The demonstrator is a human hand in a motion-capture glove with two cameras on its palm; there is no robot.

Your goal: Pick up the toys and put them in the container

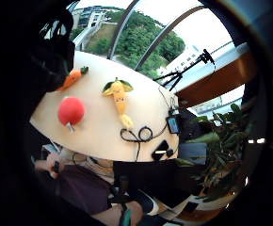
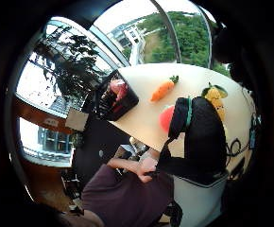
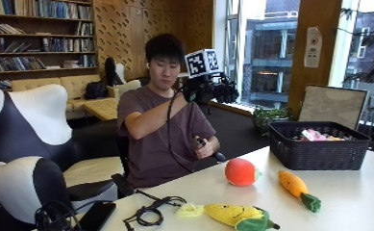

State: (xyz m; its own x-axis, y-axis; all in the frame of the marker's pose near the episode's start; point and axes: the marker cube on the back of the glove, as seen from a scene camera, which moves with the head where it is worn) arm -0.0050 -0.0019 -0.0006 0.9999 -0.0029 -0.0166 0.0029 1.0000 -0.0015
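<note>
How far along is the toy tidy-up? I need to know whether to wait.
Partly done. The black basket already holds at least one pink toy. Nothing is in hand: the gloved right hand is raised above the table, holding no toy. Still lying on the table are the red ball toy, the carrot toy and the corn toy.

Black phone (image 3: 97, 215) and coiled black cable (image 3: 149, 211) on the pale table (image 3: 359, 192), near its edge.
</note>
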